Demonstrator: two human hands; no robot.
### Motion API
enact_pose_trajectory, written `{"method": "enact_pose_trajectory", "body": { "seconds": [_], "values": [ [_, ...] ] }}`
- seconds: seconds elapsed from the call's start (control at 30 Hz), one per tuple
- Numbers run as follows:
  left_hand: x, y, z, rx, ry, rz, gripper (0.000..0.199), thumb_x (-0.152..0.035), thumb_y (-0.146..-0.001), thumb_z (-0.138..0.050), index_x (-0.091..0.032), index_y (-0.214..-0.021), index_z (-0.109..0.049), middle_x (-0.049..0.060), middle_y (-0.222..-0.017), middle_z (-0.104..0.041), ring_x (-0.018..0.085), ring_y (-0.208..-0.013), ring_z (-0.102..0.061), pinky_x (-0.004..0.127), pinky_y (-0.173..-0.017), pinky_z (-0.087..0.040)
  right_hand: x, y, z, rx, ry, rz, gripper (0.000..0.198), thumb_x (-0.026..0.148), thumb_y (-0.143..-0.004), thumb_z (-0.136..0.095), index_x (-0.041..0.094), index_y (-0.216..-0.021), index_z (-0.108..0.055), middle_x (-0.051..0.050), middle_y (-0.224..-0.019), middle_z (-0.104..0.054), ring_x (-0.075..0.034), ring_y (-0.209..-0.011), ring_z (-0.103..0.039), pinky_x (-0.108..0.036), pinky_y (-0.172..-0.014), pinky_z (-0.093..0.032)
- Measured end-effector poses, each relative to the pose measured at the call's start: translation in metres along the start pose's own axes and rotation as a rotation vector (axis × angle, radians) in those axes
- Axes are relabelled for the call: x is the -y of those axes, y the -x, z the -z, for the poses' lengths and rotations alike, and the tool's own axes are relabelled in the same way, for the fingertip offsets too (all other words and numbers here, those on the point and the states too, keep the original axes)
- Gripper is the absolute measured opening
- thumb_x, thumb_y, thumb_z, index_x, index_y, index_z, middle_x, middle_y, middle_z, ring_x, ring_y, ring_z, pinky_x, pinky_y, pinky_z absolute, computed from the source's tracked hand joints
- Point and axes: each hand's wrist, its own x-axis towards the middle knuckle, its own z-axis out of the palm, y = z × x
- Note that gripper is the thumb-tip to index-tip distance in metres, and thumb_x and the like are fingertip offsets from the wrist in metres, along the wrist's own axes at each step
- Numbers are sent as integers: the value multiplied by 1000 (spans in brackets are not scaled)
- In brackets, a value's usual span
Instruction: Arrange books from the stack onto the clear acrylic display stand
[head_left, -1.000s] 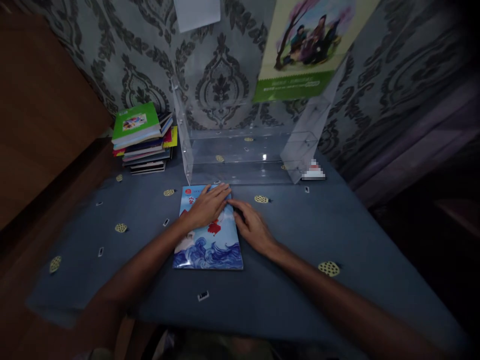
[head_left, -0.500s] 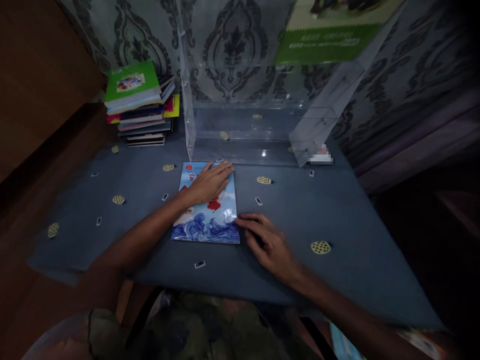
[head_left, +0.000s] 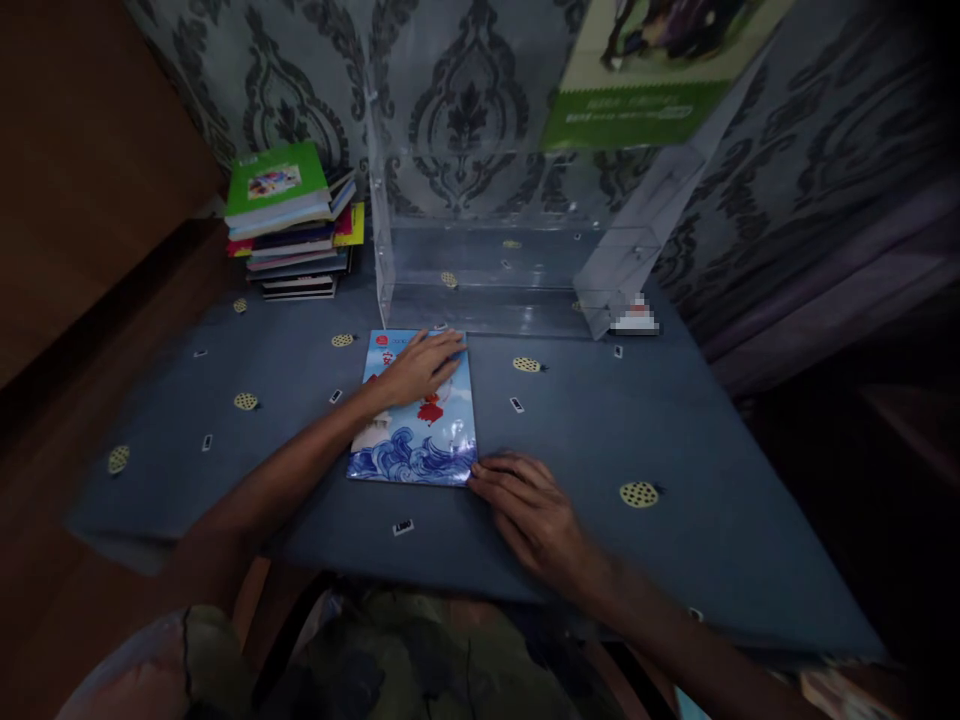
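Note:
A thin picture book (head_left: 412,450) with a light-blue cover, red figures and dark-blue waves lies flat on the cloth-covered table (head_left: 570,430). My left hand (head_left: 424,368) rests palm down across its upper part, fingers stretched out, hiding some of the title and picture. At the lower right corner of the book, my right hand (head_left: 525,505) has its fingertips drawn together on the corner. The thumb is mostly hidden behind the fingers.
Beyond the book stands a clear acrylic rack (head_left: 487,310) with a green-edged book (head_left: 652,110) high on its right. A stack of books (head_left: 292,225) is at the back left, by the patterned wall. A small blurred-out object (head_left: 636,318) sits beside the rack's right foot.
My right hand has slid down the book's right edge to its lower corner, and its fingers have closed together. The left hand stays on the cover. The view has shifted slightly.

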Motion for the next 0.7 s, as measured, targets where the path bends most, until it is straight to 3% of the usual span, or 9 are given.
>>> {"method": "enact_pose_trajectory", "body": {
  "seconds": [0.13,0.3,0.37,0.43,0.53,0.7],
  "values": [
    [15,8,24,-64,395,80,35,-37,-98,-50,-19,-121,-70,10,-131,-70,24,-125,-62,43,-111,-42,1,-4,7,-26,16,41,47,8,-92,-52,26,-134,-62,-8,-115,-76,-26,-108,-68,-50,-94,-56],
    [29,29,39,-222,667,209,42,-54,-91,-59,-18,-107,-75,9,-113,-76,25,-112,-67,40,-105,-47,15,-36,10,51,41,38,39,12,-95,-50,26,-128,-66,-7,-99,-78,-26,-105,-69,-52,-99,-53],
    [31,34,37,-267,743,216,46,-58,-90,-60,-17,-104,-75,10,-111,-76,25,-110,-68,40,-104,-48,28,-58,-3,129,11,70,33,19,-97,-51,25,-125,-67,-7,-108,-77,-25,-107,-69,-52,-105,-50],
    [31,35,35,-276,760,208,47,-59,-90,-60,-16,-102,-75,10,-109,-76,24,-107,-69,39,-103,-49,42,-80,-22,242,-31,176,32,25,-97,-57,23,-127,-66,-8,-126,-73,-25,-122,-64,-49,-112,-46],
    [30,34,32,-268,678,181,49,-60,-92,-57,-16,-101,-75,10,-106,-77,23,-104,-69,37,-100,-50,57,-102,-52,347,-59,287,51,37,-93,-67,15,-138,-58,-15,-146,-59,-28,-138,-52,-48,-121,-35],
    [30,36,30,-267,563,143,52,-60,-95,-51,-15,-101,-75,9,-103,-77,22,-99,-69,34,-93,-51,55,-100,-66,454,-42,283,67,43,-94,-66,8,-147,-46,-20,-156,-46,-30,-149,-37,-48,-126,-26]
  ]
}}
